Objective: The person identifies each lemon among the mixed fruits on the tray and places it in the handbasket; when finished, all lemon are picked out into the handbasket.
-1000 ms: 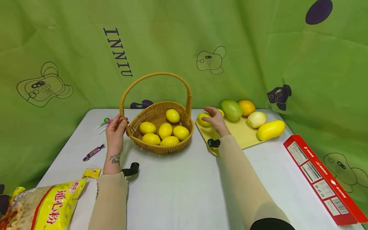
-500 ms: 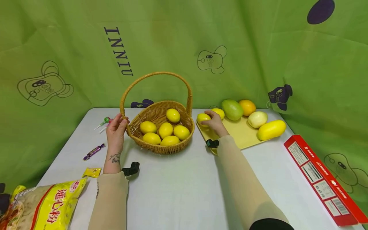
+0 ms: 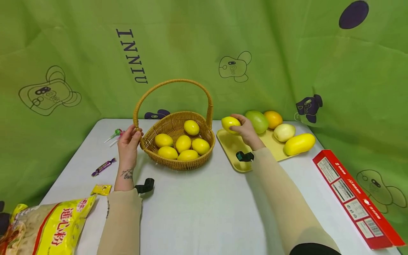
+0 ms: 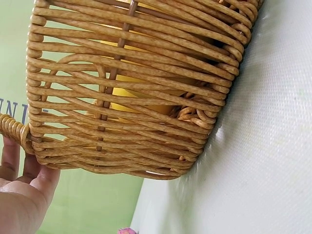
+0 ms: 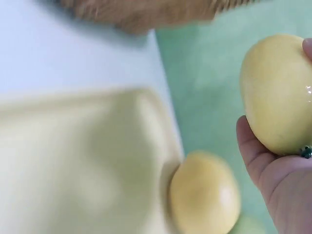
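My right hand (image 3: 247, 131) holds a yellow lemon (image 3: 230, 124) raised over the left end of a pale yellow tray (image 3: 234, 150). In the right wrist view, that lemon (image 5: 278, 95) sits between thumb and fingers, a small dark green stem end showing. Another lemon (image 5: 204, 192) lies at the tray's edge; my hand covers it in the head view. My left hand (image 3: 128, 145) grips the wicker basket (image 3: 178, 164) where its arched handle (image 3: 173, 82) meets the rim on the left. Several lemons (image 3: 183, 144) lie in the basket, which stands on the table.
On the tray are a green mango (image 3: 257, 121), an orange fruit (image 3: 273, 119), a pale round fruit (image 3: 284, 132) and a long yellow fruit (image 3: 299, 144). A red box (image 3: 357, 200) lies right. Lollipops (image 3: 116, 134), wrapped candies (image 3: 103, 167) and a pasta bag (image 3: 60, 226) lie left.
My right hand has closed on the leftmost lemon of the tray and lifted it upward, slightly to the right. The left hand has stayed on the basket.
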The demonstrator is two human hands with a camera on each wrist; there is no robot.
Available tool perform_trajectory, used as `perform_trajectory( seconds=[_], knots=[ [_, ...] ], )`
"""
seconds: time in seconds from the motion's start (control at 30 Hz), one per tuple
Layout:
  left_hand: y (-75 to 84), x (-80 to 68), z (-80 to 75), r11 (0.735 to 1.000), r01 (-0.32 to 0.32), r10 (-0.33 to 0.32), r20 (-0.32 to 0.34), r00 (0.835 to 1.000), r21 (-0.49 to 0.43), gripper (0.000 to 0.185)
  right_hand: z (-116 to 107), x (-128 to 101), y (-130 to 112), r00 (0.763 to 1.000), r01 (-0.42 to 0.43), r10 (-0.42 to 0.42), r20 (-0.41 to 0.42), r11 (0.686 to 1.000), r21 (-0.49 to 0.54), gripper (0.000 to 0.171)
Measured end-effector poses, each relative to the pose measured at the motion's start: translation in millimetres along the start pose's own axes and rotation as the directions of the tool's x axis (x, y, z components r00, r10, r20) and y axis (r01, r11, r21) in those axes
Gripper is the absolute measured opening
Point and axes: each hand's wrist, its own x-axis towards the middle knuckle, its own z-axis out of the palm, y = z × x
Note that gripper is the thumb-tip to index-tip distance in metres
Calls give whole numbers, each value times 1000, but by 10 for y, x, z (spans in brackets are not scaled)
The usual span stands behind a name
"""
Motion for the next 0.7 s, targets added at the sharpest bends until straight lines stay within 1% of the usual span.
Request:
perform_trajectory(
  seconds=[0.13,0.3,0.37,0.43,0.5,0.57,0.7],
  knots=[
    [7,12,-1,1000,-3,3,0,1000,6,31,135,-77,-147,997,39,-43,58,997,73,61],
    [25,15,-9,1000,2,-2,9,1000,12,33,463,-152,-313,987,47,-70,146,986,158,60],
    [30,8,-10,1000,2,-2,10,1000,15,33,571,-159,-351,985,43,-70,156,984,170,59],
    [29,-2,-6,1000,4,-4,8,1000,7,31,638,-164,-370,988,36,-63,142,983,182,58],
    [25,-13,-1,1000,6,-6,6,1000,4,30,666,-178,-375,991,35,-59,121,982,187,57],
    [13,-19,-5,1000,6,-6,4,1000,0,29,687,-189,-372,991,32,-57,120,979,201,57],
    [8,-11,-11,1000,-7,7,9,1000,5,31,776,-204,-381,982,29,-66,177,979,200,59]
  ],
)
